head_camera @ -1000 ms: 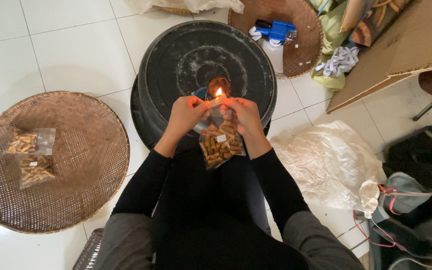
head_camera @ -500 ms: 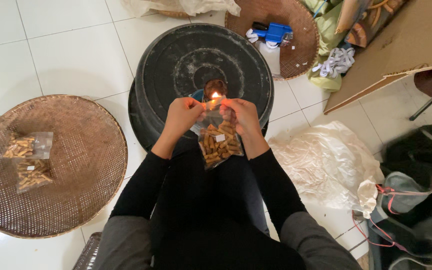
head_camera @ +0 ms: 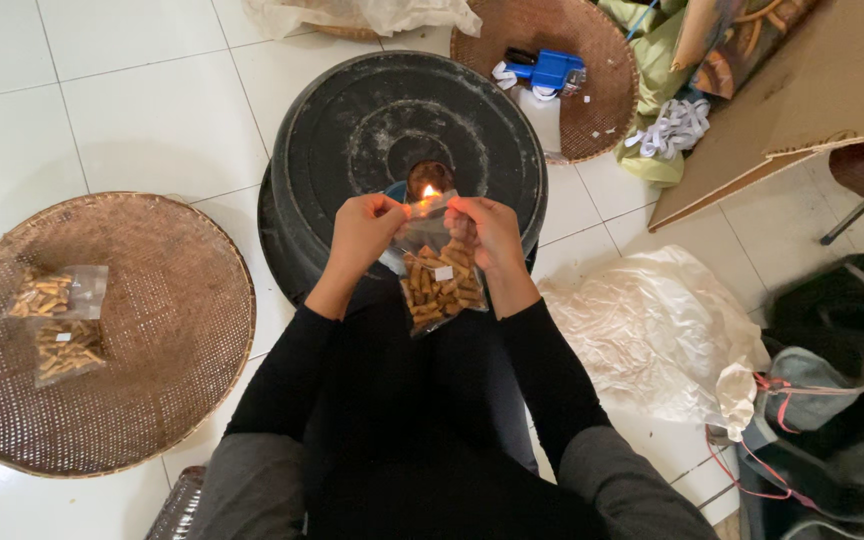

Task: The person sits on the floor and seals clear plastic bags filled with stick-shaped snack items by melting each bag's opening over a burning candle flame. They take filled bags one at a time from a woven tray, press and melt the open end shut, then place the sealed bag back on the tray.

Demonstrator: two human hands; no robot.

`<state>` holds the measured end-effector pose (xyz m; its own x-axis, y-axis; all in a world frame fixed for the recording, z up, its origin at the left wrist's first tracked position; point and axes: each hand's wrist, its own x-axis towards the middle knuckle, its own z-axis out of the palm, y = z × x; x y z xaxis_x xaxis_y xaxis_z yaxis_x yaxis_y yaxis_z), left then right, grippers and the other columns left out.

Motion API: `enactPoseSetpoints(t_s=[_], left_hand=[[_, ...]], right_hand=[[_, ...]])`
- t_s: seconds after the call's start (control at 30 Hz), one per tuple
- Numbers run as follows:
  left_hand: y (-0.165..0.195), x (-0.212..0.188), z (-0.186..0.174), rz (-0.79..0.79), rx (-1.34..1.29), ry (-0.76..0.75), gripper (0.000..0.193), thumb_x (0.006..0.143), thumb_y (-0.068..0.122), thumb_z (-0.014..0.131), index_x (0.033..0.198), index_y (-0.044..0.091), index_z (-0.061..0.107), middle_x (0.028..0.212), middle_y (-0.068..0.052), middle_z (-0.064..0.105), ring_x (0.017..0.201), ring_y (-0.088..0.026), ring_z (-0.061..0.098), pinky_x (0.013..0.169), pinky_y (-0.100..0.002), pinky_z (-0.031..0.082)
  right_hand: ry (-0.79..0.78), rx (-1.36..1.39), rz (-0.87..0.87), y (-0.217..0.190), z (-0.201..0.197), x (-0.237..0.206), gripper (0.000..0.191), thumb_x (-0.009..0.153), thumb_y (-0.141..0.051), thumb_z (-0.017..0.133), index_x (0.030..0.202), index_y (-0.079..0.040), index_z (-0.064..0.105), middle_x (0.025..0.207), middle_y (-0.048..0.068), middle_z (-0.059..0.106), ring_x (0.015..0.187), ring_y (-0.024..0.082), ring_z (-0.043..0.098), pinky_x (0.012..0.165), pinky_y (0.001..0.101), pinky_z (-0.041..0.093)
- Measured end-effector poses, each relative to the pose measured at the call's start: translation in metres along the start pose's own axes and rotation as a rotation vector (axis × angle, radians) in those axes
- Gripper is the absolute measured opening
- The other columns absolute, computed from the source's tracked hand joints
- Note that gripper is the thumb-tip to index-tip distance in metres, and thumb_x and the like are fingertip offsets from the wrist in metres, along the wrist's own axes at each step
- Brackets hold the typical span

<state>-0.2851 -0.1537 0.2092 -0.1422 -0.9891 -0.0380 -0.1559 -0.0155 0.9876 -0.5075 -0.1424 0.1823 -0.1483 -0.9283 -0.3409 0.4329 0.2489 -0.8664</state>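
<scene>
Snack bag (head_camera: 439, 285) | pinched by left hand (head_camera: 362, 235), right hand (head_camera: 489, 232) | at flame (head_camera: 430, 192)

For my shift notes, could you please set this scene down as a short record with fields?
left hand: left hand pinches the top edge of the snack bag
right hand: right hand pinches the same edge
flame: small flame at the bag's top
under the flame: black upturned tub
left side: round woven tray with two filled bags
right side: crumpled plastic sheet on the floor
</scene>
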Motion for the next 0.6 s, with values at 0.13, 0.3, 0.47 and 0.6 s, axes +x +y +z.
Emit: enactPoseSetpoints(t_s=[0.13,0.3,0.47,0.6], left_hand=[[-0.002,0.002,-0.001,-0.020,0.020,0.005,0.021,0.087,0.020,0.072,0.085,0.000,0.076,0.067,-0.003,0.073,0.058,-0.007,0.063,0.054,-0.025,0.046],[-0.004,0.002,-0.001,0.019,0.021,0.027,0.022,0.086,0.021,0.073,0.087,-0.001,0.077,0.069,-0.004,0.074,0.060,-0.007,0.065,0.055,-0.024,0.048],[-0.006,0.001,0.001,0.018,0.010,0.036,0.023,0.086,0.020,0.071,0.088,-0.002,0.077,0.068,-0.006,0.074,0.060,-0.008,0.068,0.057,-0.024,0.051],[-0.007,0.001,0.004,0.020,0.004,0.062,0.023,0.086,0.019,0.072,0.088,-0.004,0.077,0.068,-0.007,0.074,0.060,-0.009,0.068,0.057,-0.025,0.051]], right_hand=[[-0.003,0.019,-0.004,-0.001,-0.002,0.002,0.013,0.091,-0.008,0.074,0.087,0.004,0.072,0.076,0.010,0.071,0.062,0.014,0.066,0.056,0.0257,0.054],[0.013,0.003,-0.012,-0.002,-0.004,0.004,0.014,0.092,-0.008,0.073,0.088,0.005,0.073,0.075,0.011,0.072,0.062,0.014,0.066,0.055,0.0260,0.054],[-0.008,0.033,-0.016,0.000,-0.008,0.006,0.014,0.093,-0.008,0.073,0.089,0.005,0.073,0.076,0.011,0.071,0.063,0.014,0.067,0.055,0.0256,0.053],[0.019,0.024,-0.008,0.001,-0.011,0.009,0.014,0.093,-0.008,0.072,0.089,0.005,0.072,0.077,0.011,0.072,0.063,0.015,0.067,0.055,0.0257,0.055]])
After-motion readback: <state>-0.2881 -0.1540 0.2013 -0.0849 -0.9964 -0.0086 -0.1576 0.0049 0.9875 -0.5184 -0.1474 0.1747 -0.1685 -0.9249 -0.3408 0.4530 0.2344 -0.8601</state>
